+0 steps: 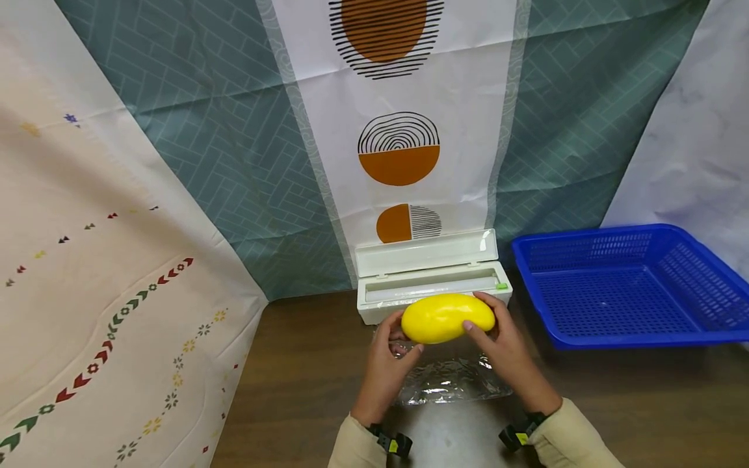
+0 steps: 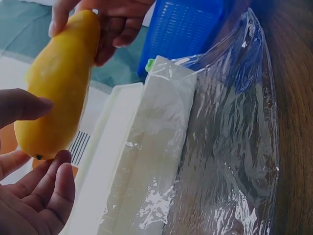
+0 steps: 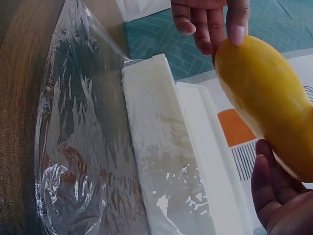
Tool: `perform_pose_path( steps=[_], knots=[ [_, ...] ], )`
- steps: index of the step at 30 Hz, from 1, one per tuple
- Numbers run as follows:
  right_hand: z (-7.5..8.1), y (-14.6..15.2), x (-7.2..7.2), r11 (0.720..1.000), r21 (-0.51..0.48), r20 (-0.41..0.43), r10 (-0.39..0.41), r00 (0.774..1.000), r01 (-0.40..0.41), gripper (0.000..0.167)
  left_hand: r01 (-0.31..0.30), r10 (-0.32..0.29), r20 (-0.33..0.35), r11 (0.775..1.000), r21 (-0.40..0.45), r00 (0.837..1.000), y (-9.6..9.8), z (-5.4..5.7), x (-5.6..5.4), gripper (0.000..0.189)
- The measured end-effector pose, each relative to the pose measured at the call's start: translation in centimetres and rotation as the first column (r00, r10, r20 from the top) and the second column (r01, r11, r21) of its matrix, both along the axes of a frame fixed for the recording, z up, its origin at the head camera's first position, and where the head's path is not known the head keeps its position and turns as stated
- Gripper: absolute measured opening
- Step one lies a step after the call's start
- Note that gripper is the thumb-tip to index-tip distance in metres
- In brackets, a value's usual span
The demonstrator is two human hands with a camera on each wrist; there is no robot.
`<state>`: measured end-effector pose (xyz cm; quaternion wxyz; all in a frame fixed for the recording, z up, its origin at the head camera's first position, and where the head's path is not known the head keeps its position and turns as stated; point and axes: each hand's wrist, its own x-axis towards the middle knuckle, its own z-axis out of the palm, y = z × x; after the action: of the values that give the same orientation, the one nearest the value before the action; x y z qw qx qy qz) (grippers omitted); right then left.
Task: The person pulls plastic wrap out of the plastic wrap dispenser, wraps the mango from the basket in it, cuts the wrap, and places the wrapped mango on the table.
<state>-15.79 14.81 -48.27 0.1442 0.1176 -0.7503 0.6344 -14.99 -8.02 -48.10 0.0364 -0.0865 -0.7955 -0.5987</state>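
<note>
Both hands hold a long, smooth yellow fruit [image 1: 447, 318], shaped like a mango or a papaya, raised above the table. My left hand [image 1: 387, 365] grips its left end, thumb on one side and fingers beneath. At the other end, my right hand [image 1: 508, 348] has its thumb on the near side and fingers round the tip. A dark spot shows on one end of the fruit [image 2: 58, 88] in the left wrist view. Under the hands lies clear cling film [image 1: 447, 383], drawn out from a white dispenser box [image 1: 374, 312] whose lid stands up.
A film roll [image 1: 433, 288] sits inside the box, with a green piece [image 1: 502, 286] at its right end. To the right stands a blue plastic basket [image 1: 535, 296]. Patterned cloths hang behind and at the left of the brown wooden table [image 1: 298, 377].
</note>
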Motion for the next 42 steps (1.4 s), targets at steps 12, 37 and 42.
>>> perform_pose_path(
  steps=[12, 37, 42],
  knots=[
    [-0.4, -0.1, 0.1, 0.974, 0.223, 0.025, -0.037, 0.999, 0.031, 0.073, -0.053, 0.053, 0.005, 0.998, 0.017, 0.999, -0.2, -0.2, -0.2, 0.07],
    [-2.5, 0.0, -0.9, 0.909, 0.416, 0.052, -0.022, 0.998, -0.002, 0.076, -0.016, 0.029, 0.094, 0.99, -0.142, 0.995, -0.7, -1.2, -0.9, 0.081],
    [-2.6, 0.1, -0.9, 0.883, 0.468, 0.052, -0.044, 0.998, 0.015, 0.073, 0.029, -0.009, 0.118, 0.984, -0.173, 0.993, -1.0, -1.5, -1.2, 0.083]
  ],
)
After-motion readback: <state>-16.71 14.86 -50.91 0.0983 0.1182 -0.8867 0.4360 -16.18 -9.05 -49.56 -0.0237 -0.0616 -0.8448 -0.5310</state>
